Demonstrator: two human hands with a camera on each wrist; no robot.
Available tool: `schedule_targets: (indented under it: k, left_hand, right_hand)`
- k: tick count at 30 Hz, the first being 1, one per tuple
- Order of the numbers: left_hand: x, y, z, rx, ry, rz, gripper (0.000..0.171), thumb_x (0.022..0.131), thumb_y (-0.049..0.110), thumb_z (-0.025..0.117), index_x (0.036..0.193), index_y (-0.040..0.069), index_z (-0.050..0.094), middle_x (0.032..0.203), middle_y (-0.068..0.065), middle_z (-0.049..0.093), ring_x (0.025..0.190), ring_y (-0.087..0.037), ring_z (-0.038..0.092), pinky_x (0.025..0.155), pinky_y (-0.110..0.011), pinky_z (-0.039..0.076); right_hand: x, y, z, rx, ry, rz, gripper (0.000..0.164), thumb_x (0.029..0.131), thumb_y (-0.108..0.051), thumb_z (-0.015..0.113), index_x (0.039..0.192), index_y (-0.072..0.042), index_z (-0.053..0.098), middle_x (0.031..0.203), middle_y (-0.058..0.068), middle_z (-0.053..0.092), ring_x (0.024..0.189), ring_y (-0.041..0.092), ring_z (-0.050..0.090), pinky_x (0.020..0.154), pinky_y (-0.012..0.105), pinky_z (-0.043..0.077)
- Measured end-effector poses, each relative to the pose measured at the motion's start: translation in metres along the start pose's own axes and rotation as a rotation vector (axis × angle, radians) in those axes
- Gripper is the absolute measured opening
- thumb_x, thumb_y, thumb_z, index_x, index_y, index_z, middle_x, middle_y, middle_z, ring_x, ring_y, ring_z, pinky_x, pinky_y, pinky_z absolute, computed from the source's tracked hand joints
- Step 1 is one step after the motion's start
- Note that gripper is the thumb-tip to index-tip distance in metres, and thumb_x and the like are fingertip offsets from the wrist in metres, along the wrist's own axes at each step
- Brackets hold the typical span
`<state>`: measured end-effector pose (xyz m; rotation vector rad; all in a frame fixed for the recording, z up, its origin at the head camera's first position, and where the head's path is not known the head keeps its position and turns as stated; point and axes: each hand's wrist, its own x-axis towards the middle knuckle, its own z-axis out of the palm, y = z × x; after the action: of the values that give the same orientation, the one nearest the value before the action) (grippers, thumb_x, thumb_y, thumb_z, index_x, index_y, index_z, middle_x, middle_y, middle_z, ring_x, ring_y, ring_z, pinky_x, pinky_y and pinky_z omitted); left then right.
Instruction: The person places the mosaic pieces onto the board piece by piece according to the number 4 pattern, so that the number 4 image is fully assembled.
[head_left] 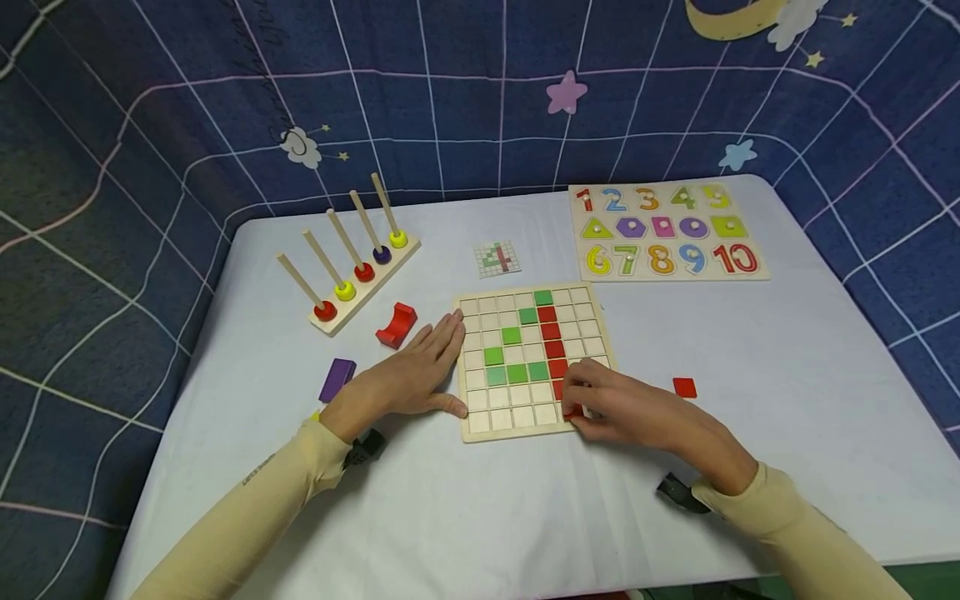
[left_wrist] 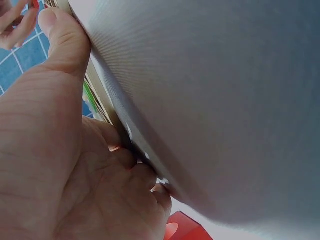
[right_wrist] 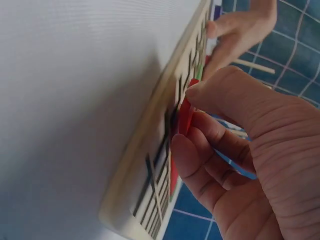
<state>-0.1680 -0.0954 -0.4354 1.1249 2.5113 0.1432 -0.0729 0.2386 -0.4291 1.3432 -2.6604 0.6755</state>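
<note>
A wooden grid board [head_left: 480, 423] lies on the white table, with green tiles [head_left: 512, 335] and a column of red tiles [head_left: 552, 331] set in its squares. My left hand [head_left: 420, 369] rests flat against the board's left edge, thumb and fingers spread along it. With thumb and fingers, my right hand [head_left: 622, 404] pinches a red square tile [right_wrist: 186, 111] over the lower squares, at the bottom of the red column. In the right wrist view the tile stands tilted against the board. Part of the column is hidden behind that hand.
One loose red tile [head_left: 685, 387] lies right of my right hand. A small pattern card [head_left: 497, 259], a number puzzle [head_left: 667, 233] and a peg stand with rings [head_left: 367, 283] are at the back. Near my left arm are a red arch block [head_left: 396, 326] and a purple block [head_left: 337, 380].
</note>
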Motion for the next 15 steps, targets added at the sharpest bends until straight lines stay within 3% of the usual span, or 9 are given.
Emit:
schedule_targets:
  k: [15]
  left_hand:
    - [-0.0003, 0.0005, -0.0010, -0.003, -0.006, -0.010, 0.129, 0.089, 0.067, 0.074, 0.170, -0.005, 0.004, 0.181, -0.022, -0.003, 0.170, -0.040, 0.003, 0.139, -0.054, 0.012]
  right_hand:
    - [0.0017, 0.0000, 0.0056, -0.028, 0.001, -0.005, 0.016, 0.085, 0.002, 0.085, 0.095, -0.010, 0.080, 0.103, 0.000, 0.071, 0.099, 0.013, 0.061, 0.084, 0.028, 0.061]
